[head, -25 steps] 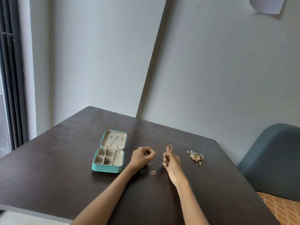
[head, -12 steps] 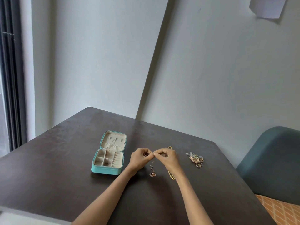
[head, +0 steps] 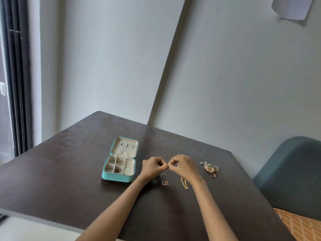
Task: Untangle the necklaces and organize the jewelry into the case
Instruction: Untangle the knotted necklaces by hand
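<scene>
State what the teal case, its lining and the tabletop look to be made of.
Teal case: seemingly faux leather, smooth matte shell, stitching too small to tell.
Lining: likely cream velvet or suede-like fabric, soft and shineless.
Tabletop: dark wood or laminate, faint mottling, dull sheen.

Soft daylight from the left window [head: 7,94] (even, no glare), sharp focus, wide-angle bowing at edges
</scene>
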Tool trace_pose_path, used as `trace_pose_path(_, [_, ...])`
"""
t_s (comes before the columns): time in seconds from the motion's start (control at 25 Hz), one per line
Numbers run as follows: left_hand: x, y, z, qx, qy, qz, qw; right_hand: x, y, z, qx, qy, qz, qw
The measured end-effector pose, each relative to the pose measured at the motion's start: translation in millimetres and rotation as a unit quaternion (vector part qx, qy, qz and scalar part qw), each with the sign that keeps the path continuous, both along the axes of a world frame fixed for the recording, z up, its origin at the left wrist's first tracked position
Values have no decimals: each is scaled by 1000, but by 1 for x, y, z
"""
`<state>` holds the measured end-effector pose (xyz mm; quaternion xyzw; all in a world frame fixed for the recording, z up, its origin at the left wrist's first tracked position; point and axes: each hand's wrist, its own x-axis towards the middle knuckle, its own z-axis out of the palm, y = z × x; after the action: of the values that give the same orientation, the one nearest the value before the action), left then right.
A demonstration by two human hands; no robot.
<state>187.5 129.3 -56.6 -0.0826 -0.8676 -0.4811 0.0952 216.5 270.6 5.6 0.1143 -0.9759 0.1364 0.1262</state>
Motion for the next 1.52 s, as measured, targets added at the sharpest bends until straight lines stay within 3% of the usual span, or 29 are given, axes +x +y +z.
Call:
trace_pose_path(0.28, [2,0,1,-32,-4,-15,999,-4,0,5,91,-43,24,995])
trace_pose_path(0.56, [1,2,1,-41,2,-21,999,-1,9,0,11,-46,2,999])
trace_pose_path(0.84, [2,0,1,-59,-5,-35,998,-4,0,9,105,-41,39,993])
trace_pose_path(1.08, [2,-2,3,-56,-17,-56,997,-4,-2,2,167,14,61,984])
trace_pose_path(1.28, [4,-4,7,-20,-44,-75,996,-3,0,-14,178,154,75,969])
trace_pose_path(1.52, [5,-3,7,-52,-28,-64,996,3,3,-32,107,163,60,979])
